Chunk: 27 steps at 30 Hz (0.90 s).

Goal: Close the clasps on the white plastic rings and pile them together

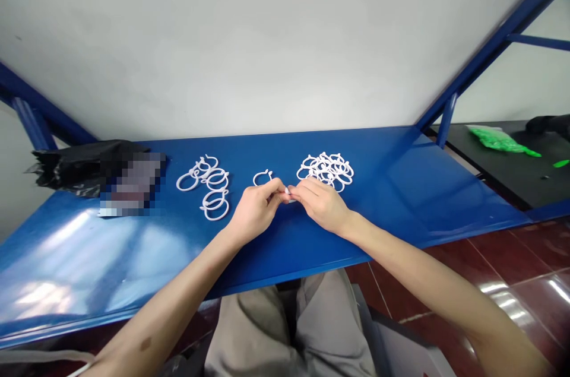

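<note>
1 white piece [287, 191], pinched between closed fingertips of left hand [258, 209] and right hand [323, 206]; probably light, stiff, best held at ends.

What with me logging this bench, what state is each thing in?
White piece: pinched, mostly hidden
Left hand: pinching it
Right hand: pinching it too
Left rings: loosely spread, some overlapping
Lone ring: partly hidden
Right rings: heaped, overlapping
Black bag: crumpled
Green packet: lying down; sealed or open, unclear
Blue table: glossy
</note>
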### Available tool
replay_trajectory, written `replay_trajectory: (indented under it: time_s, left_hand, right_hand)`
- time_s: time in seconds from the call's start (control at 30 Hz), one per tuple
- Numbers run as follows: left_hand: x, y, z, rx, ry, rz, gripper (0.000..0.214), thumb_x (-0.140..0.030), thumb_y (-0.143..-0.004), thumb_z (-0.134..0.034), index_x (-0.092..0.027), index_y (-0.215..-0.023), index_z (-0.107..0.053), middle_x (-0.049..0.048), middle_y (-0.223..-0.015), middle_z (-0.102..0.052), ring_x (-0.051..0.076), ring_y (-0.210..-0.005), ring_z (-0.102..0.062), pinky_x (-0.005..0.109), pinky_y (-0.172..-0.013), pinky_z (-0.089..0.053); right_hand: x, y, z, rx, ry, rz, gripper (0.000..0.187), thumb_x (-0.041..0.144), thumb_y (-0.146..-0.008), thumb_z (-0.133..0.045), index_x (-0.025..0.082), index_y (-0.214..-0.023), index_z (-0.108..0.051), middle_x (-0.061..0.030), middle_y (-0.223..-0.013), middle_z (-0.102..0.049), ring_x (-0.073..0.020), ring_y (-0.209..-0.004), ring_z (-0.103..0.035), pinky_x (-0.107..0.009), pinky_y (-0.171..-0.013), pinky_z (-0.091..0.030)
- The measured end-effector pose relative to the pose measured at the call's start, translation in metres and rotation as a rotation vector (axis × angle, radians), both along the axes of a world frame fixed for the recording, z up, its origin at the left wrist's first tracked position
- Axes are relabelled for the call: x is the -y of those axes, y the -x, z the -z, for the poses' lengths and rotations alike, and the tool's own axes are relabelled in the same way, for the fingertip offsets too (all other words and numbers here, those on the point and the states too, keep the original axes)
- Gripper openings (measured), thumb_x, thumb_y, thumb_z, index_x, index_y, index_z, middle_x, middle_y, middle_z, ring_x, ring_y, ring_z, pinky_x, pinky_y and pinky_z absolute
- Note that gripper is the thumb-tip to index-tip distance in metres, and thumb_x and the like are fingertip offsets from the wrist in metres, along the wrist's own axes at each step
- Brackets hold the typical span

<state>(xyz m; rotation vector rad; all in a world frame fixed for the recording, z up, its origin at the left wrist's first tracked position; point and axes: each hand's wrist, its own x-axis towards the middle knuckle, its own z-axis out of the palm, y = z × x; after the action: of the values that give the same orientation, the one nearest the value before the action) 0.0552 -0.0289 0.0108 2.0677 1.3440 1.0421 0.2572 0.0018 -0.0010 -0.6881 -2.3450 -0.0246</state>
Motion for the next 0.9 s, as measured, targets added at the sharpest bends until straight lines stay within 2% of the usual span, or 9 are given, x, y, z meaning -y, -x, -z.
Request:
replay_trajectory:
  time_s: [0.13, 0.23, 0.33, 0.4, 0.5, 0.6, 0.9]
  left_hand:
    - [-0.003, 0.000, -0.004, 0.002, -0.013, 0.005, 0.018, -0.033, -0.098, -0.055, -0.024, -0.084, -0.060, -0.0034, -0.077, -0.074, 0.013, -0.067, -0.067, 0.023, -0.066, -0.049]
    - [-0.005, 0.001, -0.007, -0.045, -0.053, -0.012, 0.017, -0.038, -0.098, -0.056, -0.024, -0.095, -0.065, -0.0005, -0.087, -0.075, 0.015, -0.076, -0.067, 0.026, -0.069, -0.050]
    - [-0.010, 0.007, -0.006, -0.135, -0.136, -0.093, 0.022, -0.038, -0.100, -0.053, -0.023, -0.108, -0.067, 0.0045, -0.104, -0.075, 0.020, -0.093, -0.067, 0.031, -0.079, -0.052]
    - [-0.014, 0.013, -0.003, -0.241, -0.183, -0.166, 0.023, -0.036, -0.101, -0.052, -0.021, -0.109, -0.067, 0.0076, -0.108, -0.074, 0.024, -0.101, -0.064, 0.037, -0.086, -0.052]
    - [-0.020, 0.024, 0.002, -0.410, -0.203, -0.247, 0.024, -0.033, -0.100, -0.050, -0.019, -0.109, -0.068, 0.0108, -0.111, -0.073, 0.030, -0.106, -0.060, 0.045, -0.093, -0.050]
    - [-0.024, 0.030, 0.006, -0.511, -0.177, -0.287, 0.027, -0.033, -0.098, -0.051, -0.018, -0.114, -0.068, 0.0133, -0.116, -0.071, 0.033, -0.107, -0.059, 0.050, -0.095, -0.048]
    - [-0.023, 0.033, 0.010, -0.644, -0.137, -0.288, 0.025, -0.036, -0.095, -0.059, -0.020, -0.110, -0.071, 0.0122, -0.114, -0.069, 0.034, -0.109, -0.058, 0.050, -0.096, -0.048]
  right_hand:
    - [-0.003, 0.002, 0.000, 0.002, -0.059, 0.023, 0.029, 0.022, -0.107, -0.043, 0.020, -0.103, -0.071, -0.0078, -0.088, -0.070, -0.0209, -0.082, -0.063, -0.034, -0.073, -0.054]
    - [-0.009, 0.001, -0.006, -0.041, -0.094, 0.074, 0.026, 0.022, -0.106, -0.046, 0.020, -0.111, -0.071, -0.0089, -0.093, -0.071, -0.0221, -0.088, -0.065, -0.036, -0.080, -0.055]
    - [-0.023, -0.012, -0.014, -0.134, -0.079, 0.242, 0.026, 0.024, -0.106, -0.047, 0.020, -0.113, -0.072, -0.0099, -0.097, -0.070, -0.0237, -0.094, -0.065, -0.039, -0.087, -0.056]
    - [-0.036, -0.029, -0.017, -0.193, -0.040, 0.381, 0.026, 0.025, -0.104, -0.048, 0.021, -0.112, -0.073, -0.0105, -0.100, -0.068, -0.0240, -0.094, -0.066, -0.040, -0.085, -0.057]
    - [-0.056, -0.058, -0.017, -0.242, 0.038, 0.598, 0.024, 0.025, -0.100, -0.053, 0.017, -0.108, -0.074, -0.0120, -0.103, -0.066, -0.0238, -0.088, -0.066, -0.040, -0.082, -0.057]
    - [-0.068, -0.078, -0.015, -0.230, 0.108, 0.729, 0.025, 0.025, -0.097, -0.053, 0.017, -0.107, -0.075, -0.0119, -0.101, -0.067, -0.0237, -0.085, -0.066, -0.041, -0.084, -0.055]
    - [-0.071, -0.079, -0.010, -0.189, 0.215, 0.779, 0.012, 0.022, -0.092, -0.055, 0.019, -0.096, -0.066, -0.0077, -0.094, -0.070, -0.0218, -0.081, -0.063, -0.036, -0.079, -0.049]
